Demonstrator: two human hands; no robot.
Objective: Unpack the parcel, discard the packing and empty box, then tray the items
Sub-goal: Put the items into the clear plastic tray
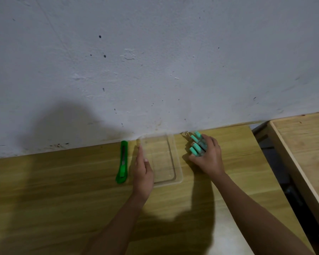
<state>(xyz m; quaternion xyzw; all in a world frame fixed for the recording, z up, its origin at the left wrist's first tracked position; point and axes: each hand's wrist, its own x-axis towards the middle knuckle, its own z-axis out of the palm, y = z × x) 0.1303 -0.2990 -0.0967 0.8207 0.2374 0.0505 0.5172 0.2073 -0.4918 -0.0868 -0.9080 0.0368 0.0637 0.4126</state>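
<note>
My right hand [206,155] pinches teal clips [197,144]: light, stiff, slippery; left hand [143,172], flat, steadies tray [179,173].

Both forearms are bare, no sleeves, gloves or jewellery visible.

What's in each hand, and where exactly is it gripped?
The right hand clutches a bunch of teal-capped items, fingers wrapped over their near side. The left hand holds nothing; it rests flat against the clear plastic tray's left rim.
</note>
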